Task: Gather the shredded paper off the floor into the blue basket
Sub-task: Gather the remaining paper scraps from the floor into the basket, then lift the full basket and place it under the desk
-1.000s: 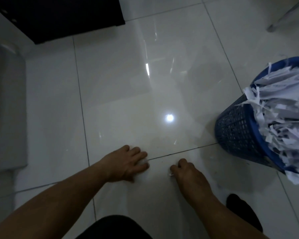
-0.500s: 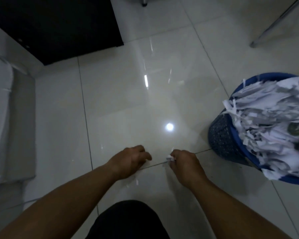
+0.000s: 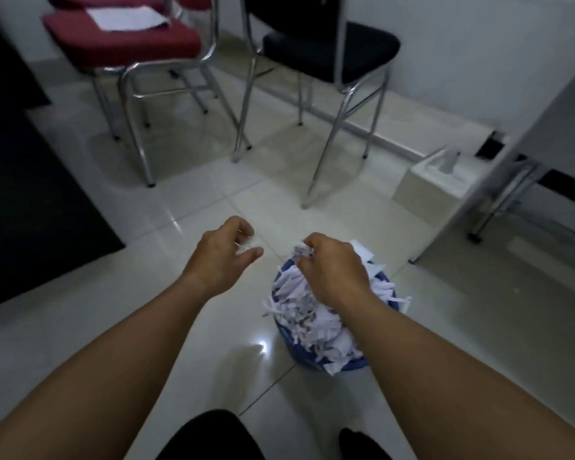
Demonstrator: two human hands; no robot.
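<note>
The blue basket (image 3: 347, 366) stands on the pale tiled floor, heaped over its rim with white shredded paper (image 3: 307, 315). My right hand (image 3: 334, 272) hangs over the basket's far side, closed on a small bunch of shreds. My left hand (image 3: 224, 255) is raised just left of the basket, fingers curled around a few white shreds. Most of the basket's rim is hidden by paper and my right forearm.
A red chair (image 3: 123, 41) with a white sheet on its seat and a black chair (image 3: 329, 49), both on chrome legs, stand ahead. A white box (image 3: 429, 180) sits right by a desk leg (image 3: 498, 207). A dark mat (image 3: 30, 194) lies left.
Both hands have lifted off the floor with shreds in them and moved up toward the basket. The view has tilted up, and the chairs now show.
</note>
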